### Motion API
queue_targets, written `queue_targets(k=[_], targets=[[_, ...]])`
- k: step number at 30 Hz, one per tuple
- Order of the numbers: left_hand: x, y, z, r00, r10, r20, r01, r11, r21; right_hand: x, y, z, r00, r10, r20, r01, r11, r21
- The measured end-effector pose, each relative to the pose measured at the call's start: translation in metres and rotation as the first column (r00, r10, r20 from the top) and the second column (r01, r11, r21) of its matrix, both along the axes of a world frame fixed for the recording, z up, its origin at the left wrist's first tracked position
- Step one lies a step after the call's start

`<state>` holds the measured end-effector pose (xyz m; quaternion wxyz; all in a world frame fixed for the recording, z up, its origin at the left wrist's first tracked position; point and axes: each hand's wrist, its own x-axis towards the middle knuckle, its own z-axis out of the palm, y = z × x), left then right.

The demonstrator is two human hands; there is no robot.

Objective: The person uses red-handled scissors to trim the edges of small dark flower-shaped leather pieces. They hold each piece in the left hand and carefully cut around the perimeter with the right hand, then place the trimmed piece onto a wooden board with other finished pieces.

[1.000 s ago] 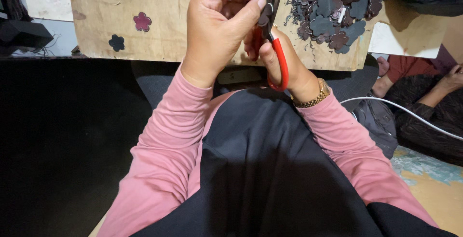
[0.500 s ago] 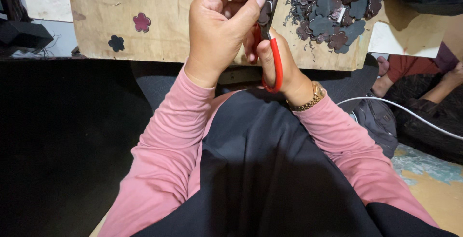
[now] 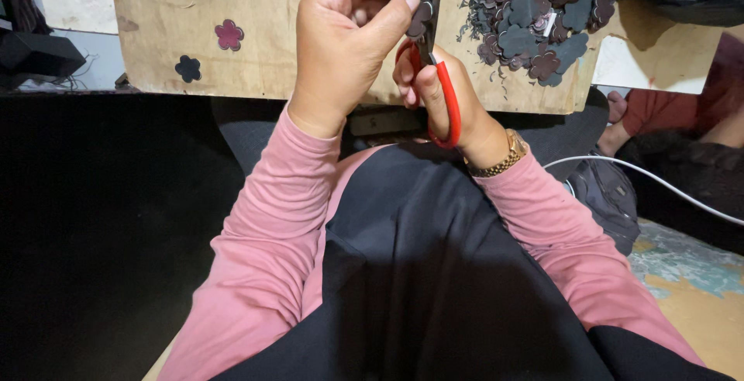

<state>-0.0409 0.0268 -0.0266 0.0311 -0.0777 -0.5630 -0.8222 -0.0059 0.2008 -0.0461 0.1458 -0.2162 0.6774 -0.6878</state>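
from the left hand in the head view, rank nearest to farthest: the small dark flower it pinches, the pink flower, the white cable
1. Small dark flower, pinched at the left hand's fingertips.
2. Pink flower, on the board to its left.
3. White cable, far right, past the other arm.

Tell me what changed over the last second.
Very little. The left hand pinches the small dark flower piece at the blades as before; the right hand keeps its grip on the red-handled scissors, barely shifted. The flower piles on the board stay unmoved.

Wooden board [image 3: 310,48], dark flower cutouts [image 3: 535,17]
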Motion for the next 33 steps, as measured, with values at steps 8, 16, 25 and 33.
queue_targets(k=[8,16,25,33], targets=[[-0.002,-0.007,-0.002,0.999,-0.035,-0.018,0.035,0.999,-0.019,-0.002,0.003,0.000,0.999,0.031,0.024,-0.032,0.999,0.022],[-0.004,-0.010,-0.005,0.998,-0.061,-0.003,0.061,0.998,-0.023,-0.003,0.005,-0.003,0.999,0.045,0.030,-0.046,0.998,0.031],[-0.005,-0.011,-0.006,0.998,-0.047,0.042,0.045,0.998,0.046,-0.002,0.005,-0.006,0.991,0.044,0.130,-0.043,0.999,-0.013],[-0.004,-0.014,-0.003,0.998,-0.054,0.035,0.052,0.998,0.043,-0.003,0.005,-0.007,0.986,0.054,0.161,-0.049,0.998,-0.035]])
